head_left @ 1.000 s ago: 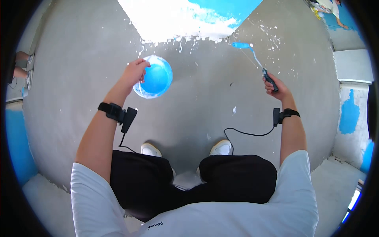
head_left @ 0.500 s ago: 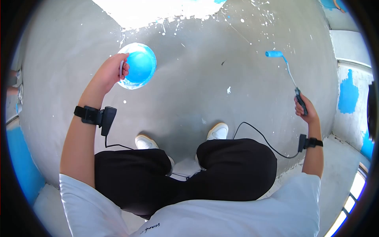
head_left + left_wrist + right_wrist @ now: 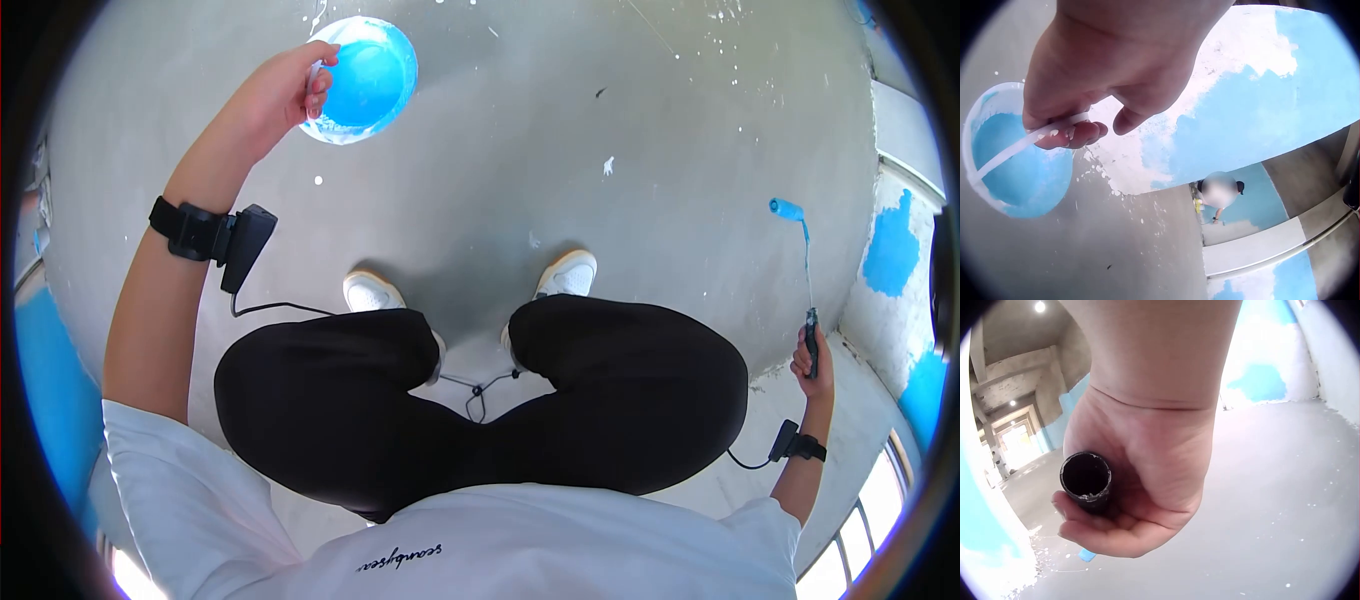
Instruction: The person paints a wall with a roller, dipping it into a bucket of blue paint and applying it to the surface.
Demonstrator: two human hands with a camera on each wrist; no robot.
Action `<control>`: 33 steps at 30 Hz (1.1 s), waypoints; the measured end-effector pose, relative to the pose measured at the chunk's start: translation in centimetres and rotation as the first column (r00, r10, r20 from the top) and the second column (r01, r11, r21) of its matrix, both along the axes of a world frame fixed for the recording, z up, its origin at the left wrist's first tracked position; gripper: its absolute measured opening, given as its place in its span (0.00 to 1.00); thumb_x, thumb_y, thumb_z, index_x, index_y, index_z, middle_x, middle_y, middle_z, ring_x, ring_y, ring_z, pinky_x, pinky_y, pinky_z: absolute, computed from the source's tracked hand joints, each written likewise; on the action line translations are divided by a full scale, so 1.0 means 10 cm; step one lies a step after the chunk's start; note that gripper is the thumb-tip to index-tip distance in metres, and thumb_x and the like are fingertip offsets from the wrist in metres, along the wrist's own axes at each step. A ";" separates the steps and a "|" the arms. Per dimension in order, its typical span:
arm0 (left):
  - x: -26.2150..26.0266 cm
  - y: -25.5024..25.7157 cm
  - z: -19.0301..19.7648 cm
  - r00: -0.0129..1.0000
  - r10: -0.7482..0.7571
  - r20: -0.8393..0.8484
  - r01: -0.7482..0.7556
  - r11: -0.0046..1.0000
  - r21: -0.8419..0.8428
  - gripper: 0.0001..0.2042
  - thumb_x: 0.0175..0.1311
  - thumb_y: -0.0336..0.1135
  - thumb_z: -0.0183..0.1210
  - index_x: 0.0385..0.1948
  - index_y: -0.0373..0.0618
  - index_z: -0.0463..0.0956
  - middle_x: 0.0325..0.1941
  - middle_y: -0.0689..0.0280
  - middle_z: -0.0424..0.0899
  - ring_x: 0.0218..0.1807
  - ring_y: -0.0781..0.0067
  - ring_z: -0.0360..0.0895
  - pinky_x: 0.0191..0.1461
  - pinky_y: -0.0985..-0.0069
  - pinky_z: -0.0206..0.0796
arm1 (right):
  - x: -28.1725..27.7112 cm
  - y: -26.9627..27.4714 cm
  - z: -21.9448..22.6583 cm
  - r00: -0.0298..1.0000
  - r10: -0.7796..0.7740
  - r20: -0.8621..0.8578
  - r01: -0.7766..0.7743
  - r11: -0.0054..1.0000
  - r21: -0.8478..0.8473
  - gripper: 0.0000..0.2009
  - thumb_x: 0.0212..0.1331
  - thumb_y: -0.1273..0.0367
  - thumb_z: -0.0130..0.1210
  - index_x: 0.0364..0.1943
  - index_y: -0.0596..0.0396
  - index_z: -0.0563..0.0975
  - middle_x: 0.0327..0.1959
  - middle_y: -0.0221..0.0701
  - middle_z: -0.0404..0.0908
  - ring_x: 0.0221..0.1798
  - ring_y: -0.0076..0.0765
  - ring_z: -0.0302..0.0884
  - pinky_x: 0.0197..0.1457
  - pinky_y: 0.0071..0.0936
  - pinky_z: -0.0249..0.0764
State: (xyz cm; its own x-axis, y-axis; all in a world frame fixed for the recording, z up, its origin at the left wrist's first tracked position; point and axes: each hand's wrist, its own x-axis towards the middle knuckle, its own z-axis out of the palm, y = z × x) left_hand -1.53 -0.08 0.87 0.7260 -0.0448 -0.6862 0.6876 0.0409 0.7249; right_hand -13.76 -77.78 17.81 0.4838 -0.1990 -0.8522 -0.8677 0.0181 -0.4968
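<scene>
In the head view my left hand (image 3: pixel 290 92) grips the white handle (image 3: pixel 1013 152) of a bucket (image 3: pixel 405 88) at the upper left. Blue paint (image 3: pixel 1013 159) shows inside the bucket, and its inner wall is smeared white and blue. Out to the far right, my right hand (image 3: pixel 814 362) holds a paint roller by its black grip (image 3: pixel 812 330). The roller's small blue sleeve (image 3: pixel 787 209) points away from me on a thin bent rod. From the right wrist, the hollow end of the grip (image 3: pixel 1087 476) shows with fingers curled round it.
A partly blue-painted white wall (image 3: pixel 1229 112) stands ahead. Another person (image 3: pixel 1217 190) bends by a lower wall beyond. White paint spatters mark the grey floor (image 3: pixel 680 140). Black cables (image 3: pixel 478 390) run near my white shoes (image 3: pixel 568 273). A blue-patched wall (image 3: pixel 893 245) is at right.
The roller has swung right and back toward my body with my right hand. My left hand keeps its hold on the bucket handle. The head view has tilted down, away from the wall ahead.
</scene>
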 end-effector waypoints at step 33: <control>0.06 -0.28 0.06 0.999 0.025 -0.036 -0.011 0.939 0.342 0.09 0.62 0.41 0.55 0.33 0.44 0.75 0.20 0.72 0.69 0.23 0.81 0.65 0.26 0.79 0.57 | 0.84 0.82 0.63 0.978 0.072 -0.195 -0.048 0.991 0.127 0.19 0.71 0.53 0.42 0.37 0.54 0.72 0.11 0.22 0.60 0.11 0.20 0.56 0.17 0.22 0.56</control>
